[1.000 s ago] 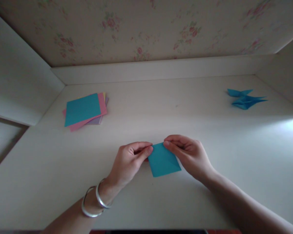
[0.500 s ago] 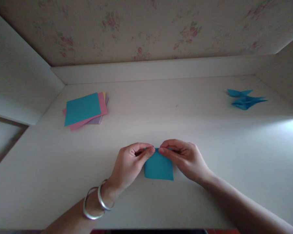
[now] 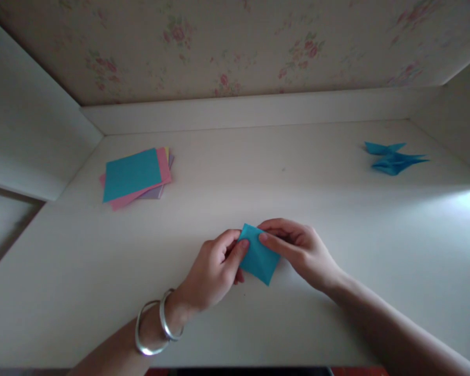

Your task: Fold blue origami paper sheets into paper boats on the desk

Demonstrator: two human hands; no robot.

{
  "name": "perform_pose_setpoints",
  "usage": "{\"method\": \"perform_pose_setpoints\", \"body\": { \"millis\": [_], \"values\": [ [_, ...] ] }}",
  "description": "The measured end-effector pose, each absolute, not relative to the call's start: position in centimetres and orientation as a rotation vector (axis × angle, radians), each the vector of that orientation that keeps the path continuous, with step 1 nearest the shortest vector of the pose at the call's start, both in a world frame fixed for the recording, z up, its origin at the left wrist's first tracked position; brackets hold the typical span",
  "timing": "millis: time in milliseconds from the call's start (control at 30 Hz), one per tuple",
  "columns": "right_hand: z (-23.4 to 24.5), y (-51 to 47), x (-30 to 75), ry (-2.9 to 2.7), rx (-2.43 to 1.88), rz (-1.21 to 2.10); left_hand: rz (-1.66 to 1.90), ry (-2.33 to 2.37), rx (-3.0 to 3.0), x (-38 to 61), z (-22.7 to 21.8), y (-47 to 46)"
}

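Note:
A small square of blue origami paper [image 3: 258,257] is held between both hands, turned so that one corner points toward me. My left hand [image 3: 215,269] pinches its left edge, thumb on top and the other fingers behind. On the upper right edge, my right hand [image 3: 293,250] grips it between thumb and fingers. A faint crease runs down from the paper's top part. The fingertips behind the paper are mostly hidden. Two silver bangles [image 3: 156,325] circle my left wrist.
At the back left of the white tabletop [image 3: 227,172] lies a stack of coloured paper [image 3: 133,176], blue on top of pink, purple and yellow. Folded blue paper pieces [image 3: 394,159] rest at the back right. A flowered wall [image 3: 203,57] rises behind a white ledge [image 3: 250,112].
The blue paper has turned from lying square to me to a tilted, diamond-like position. My left hand has shifted to its left edge, and my right hand still pinches the upper right.

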State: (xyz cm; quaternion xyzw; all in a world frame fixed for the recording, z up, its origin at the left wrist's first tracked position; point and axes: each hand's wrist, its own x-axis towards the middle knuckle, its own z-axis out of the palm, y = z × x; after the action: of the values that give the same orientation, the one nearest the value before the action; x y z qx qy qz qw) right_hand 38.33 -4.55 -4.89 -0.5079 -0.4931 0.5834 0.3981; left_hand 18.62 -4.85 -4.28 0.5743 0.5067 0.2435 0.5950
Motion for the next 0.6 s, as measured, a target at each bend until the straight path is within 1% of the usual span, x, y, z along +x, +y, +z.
{"method": "perform_pose_setpoints", "body": {
  "millis": [67,267,433,500,600],
  "values": [
    [-4.74,-4.49,38.45,-1.347,-1.301,1.519,0.54,1.162,1.349,18.57,-4.0,-4.9],
    [-5.05,-4.63,38.26,-1.489,-1.321,1.458,0.62,1.187,1.493,18.79,-4.02,-4.71],
    [-4.92,-4.81,38.26,-1.646,-1.345,1.352,0.589,1.134,1.371,18.73,-4.09,-4.44],
    [-4.85,-4.83,38.19,-1.681,-1.357,1.325,0.586,1.154,1.406,18.71,-4.01,-4.5],
    [-4.9,-4.89,38.05,-1.625,-1.343,1.387,0.622,1.206,1.444,18.68,-4.02,-4.46]
  ]
}}
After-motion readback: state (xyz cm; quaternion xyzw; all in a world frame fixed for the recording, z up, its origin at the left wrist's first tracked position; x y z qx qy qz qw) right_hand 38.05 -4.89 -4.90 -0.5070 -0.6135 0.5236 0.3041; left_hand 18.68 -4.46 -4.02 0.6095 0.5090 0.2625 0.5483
